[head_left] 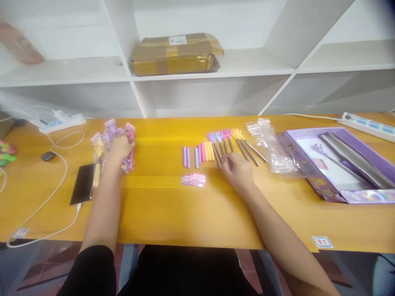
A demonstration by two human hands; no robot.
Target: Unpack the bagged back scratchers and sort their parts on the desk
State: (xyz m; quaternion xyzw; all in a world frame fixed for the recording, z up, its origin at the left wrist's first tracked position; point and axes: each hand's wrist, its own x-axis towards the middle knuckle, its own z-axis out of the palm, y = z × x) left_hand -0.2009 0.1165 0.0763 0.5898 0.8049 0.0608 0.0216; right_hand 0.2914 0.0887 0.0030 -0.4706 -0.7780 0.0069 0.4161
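Note:
My left hand lies over a pile of small bagged back scratchers with purple, yellow and pink parts; its fingers are blurred and partly hidden. My right hand, fingers curled together, rests at the lower ends of a row of unbagged back scratchers. These have metal rods and purple, blue, pink and yellow hand-shaped heads. What its fingertips grip, if anything, cannot be made out. Left of them stand loose coloured handle sleeves in purple, blue, pink and yellow. Small pink cards lie below the sleeves.
Clear plastic bags lie beside a purple open box, which holds a back scratcher and grey tube-like pieces. A black phone with a white cable lies left. Power strips stand at both back sides. A taped carton sits on the shelf.

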